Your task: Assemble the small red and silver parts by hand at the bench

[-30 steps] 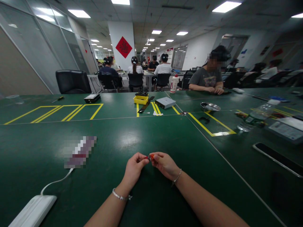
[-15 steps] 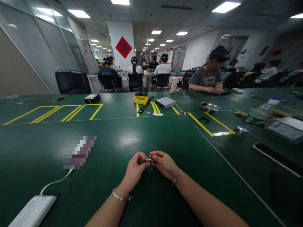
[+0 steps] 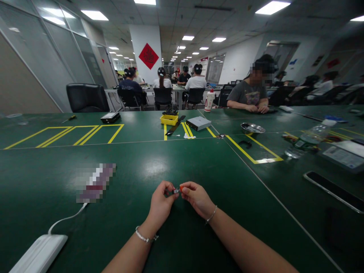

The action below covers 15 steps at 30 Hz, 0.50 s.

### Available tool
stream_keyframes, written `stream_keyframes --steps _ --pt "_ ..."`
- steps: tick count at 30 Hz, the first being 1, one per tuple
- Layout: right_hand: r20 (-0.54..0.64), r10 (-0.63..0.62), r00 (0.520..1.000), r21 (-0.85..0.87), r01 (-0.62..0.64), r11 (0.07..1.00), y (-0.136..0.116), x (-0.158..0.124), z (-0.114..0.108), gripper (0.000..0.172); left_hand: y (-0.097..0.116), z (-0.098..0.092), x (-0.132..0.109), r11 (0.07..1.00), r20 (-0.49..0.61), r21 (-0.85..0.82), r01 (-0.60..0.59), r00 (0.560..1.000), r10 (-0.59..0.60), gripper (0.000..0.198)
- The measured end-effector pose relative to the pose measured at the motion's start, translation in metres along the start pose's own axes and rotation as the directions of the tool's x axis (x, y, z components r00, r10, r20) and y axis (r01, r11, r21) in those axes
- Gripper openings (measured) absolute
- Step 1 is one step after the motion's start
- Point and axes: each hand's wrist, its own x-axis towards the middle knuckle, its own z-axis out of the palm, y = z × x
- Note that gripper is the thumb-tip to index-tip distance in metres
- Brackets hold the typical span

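Above the green table (image 3: 136, 170), both my hands meet near the middle, fingertips almost touching. My left hand (image 3: 162, 201) pinches a small dark and silvery metal piece (image 3: 176, 191) between thumb and fingers. A small orange piece (image 3: 181, 188) is pinched in my right hand (image 3: 198, 198), close against the metal one. Fingers cover much of both pieces, so I cannot tell their exact kind or whether they are joined.
A blurred-out phone-like object (image 3: 96, 184) lies left, cabled to a white power bank (image 3: 40, 254). To the right are a dark phone (image 3: 332, 191), a plastic bottle (image 3: 311, 138) and a metal bowl (image 3: 252, 129). A yellow tray (image 3: 168, 120) stands farther back; a person sits across.
My hands have shifted very slightly. The metal piece has turned a little and shows more of its silvery side; the orange piece sits slightly lower. Both hands keep their pinch.
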Motion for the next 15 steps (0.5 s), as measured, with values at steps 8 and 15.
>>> stream_keyframes --steps 8,15 --pt "-0.057 -0.080 0.995 -0.088 0.075 0.993 0.0060 -0.0006 0.0030 0.019 -0.0010 0.0030 -0.0030 0.976 -0.019 0.193 -0.100 0.994 0.105 0.014" --pt "-0.069 -0.139 0.988 -0.275 0.115 0.954 0.0047 -0.0091 0.0085 0.029 0.0024 -0.0004 -0.0044 0.930 -0.073 0.332 -0.155 0.979 0.189 0.012"
